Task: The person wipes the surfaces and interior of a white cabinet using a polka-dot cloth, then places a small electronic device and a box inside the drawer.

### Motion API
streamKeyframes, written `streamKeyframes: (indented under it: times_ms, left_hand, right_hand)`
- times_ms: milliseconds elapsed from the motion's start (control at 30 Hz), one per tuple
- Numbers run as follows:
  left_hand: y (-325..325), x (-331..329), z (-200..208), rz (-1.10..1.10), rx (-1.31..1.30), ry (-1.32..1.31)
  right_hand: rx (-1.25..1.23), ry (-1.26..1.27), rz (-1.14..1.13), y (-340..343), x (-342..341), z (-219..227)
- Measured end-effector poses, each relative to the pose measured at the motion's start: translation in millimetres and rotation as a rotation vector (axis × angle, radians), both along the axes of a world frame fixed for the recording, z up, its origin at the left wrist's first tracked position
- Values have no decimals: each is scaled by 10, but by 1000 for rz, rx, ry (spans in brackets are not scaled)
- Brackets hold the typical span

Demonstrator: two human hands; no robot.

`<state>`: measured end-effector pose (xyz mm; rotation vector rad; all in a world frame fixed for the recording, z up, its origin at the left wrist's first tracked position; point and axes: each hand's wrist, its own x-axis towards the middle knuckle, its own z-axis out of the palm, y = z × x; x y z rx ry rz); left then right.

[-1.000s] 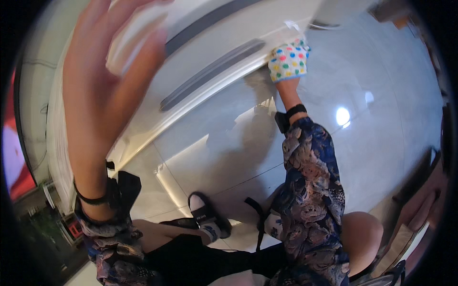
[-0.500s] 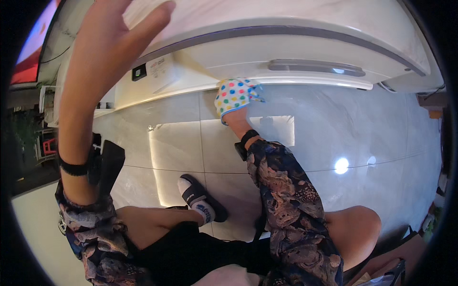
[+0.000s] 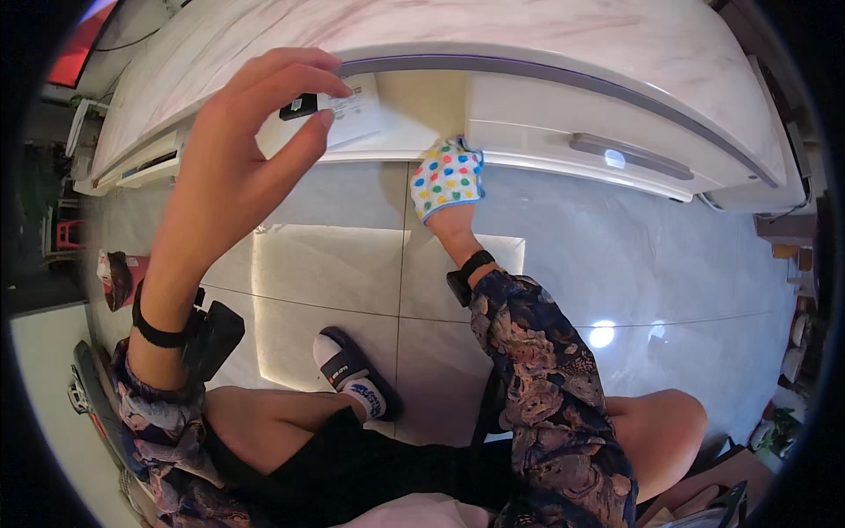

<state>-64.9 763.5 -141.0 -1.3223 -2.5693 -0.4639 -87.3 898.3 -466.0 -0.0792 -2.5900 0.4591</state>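
Note:
A white cloth [image 3: 448,179] with colourful dots and a blue edge covers my right hand [image 3: 452,220]. It rests at the lower front lip of a white cabinet [image 3: 519,119]; the cloth hides my fingers, and only the back of my hand near the wrist shows. My left hand [image 3: 246,145] is raised in front of the cabinet's open section, with bent fingers, a gap between thumb and forefinger, and nothing held. Behind its fingertips, inside that section, lie a white printed sheet or flat box [image 3: 356,113] and a small black item [image 3: 297,107].
A marbled top [image 3: 528,31] overhangs the cabinet, and a long handle [image 3: 629,156] juts from the drawer front at right. Grey tiles [image 3: 616,246] cover the floor. My slippered foot [image 3: 356,370] stands below. A red item [image 3: 123,277] sits at left.
My view has shifted, bringing more of the marbled top into sight. My left hand appears lower and its fingers are more curled. The cloth-covered right hand sits slightly farther right in view.

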Motion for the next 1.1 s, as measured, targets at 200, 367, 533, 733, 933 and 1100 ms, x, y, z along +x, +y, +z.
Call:
streamKeyframes:
  times_ms: [200, 367, 533, 733, 933, 1100]
  left_hand:
    - [-399, -213, -261, 104, 58, -349]
    - [-779, -400, -1187, 161, 83, -825]
    - [-1083, -384, -1983, 59, 222, -968]
    - [-1093, -717, -2063, 130, 247, -1032]
    - [-1258, -860, -2214, 213, 367, -1050]
    - [-1454, -838, -2094, 283, 336, -1111]
  right_hand:
    - [186, 140, -120, 22, -480, 116]
    - [57, -373, 42, 32, -905, 40]
    - [58, -503, -6, -306, -1457, 107]
    - [51, -503, -163, -510, -2321, 126]
    - [59, -574, -123, -411, -2258, -20]
    - [29, -521, -77, -487, -2348, 22]
